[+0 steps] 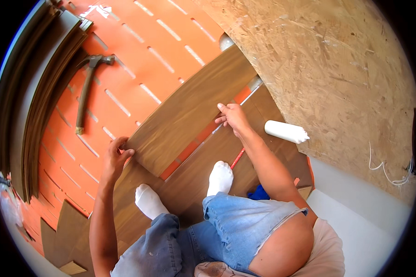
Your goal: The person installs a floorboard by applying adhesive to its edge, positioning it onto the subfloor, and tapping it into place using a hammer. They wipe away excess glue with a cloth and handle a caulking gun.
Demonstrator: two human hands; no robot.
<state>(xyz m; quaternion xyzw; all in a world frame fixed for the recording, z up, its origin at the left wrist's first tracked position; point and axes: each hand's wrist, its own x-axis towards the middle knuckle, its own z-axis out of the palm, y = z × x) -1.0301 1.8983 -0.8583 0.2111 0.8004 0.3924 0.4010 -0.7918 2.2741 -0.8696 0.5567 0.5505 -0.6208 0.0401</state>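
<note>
A brown wood-look floor plank (194, 108) lies at a slant in front of me. My left hand (115, 157) closes on the corner of its left end, thumb and fingers around the edge. Farther right, my right hand (233, 117) pinches its near long edge, the thumb on top and the fingers partly hidden. A narrow gap of orange underlay (187, 152) shows between this plank and the laid floor (189, 189) under my feet. Along the laid floor's edge runs a whitish line (217, 129).
A claw hammer (87, 94) rests on the orange underlay beside a stack of planks (44, 92) at left. To the right lie a white bottle (286, 131), a red pencil-like stick (237, 158) and a blue item (259, 193). A chipboard wall (337, 74) bounds the far right.
</note>
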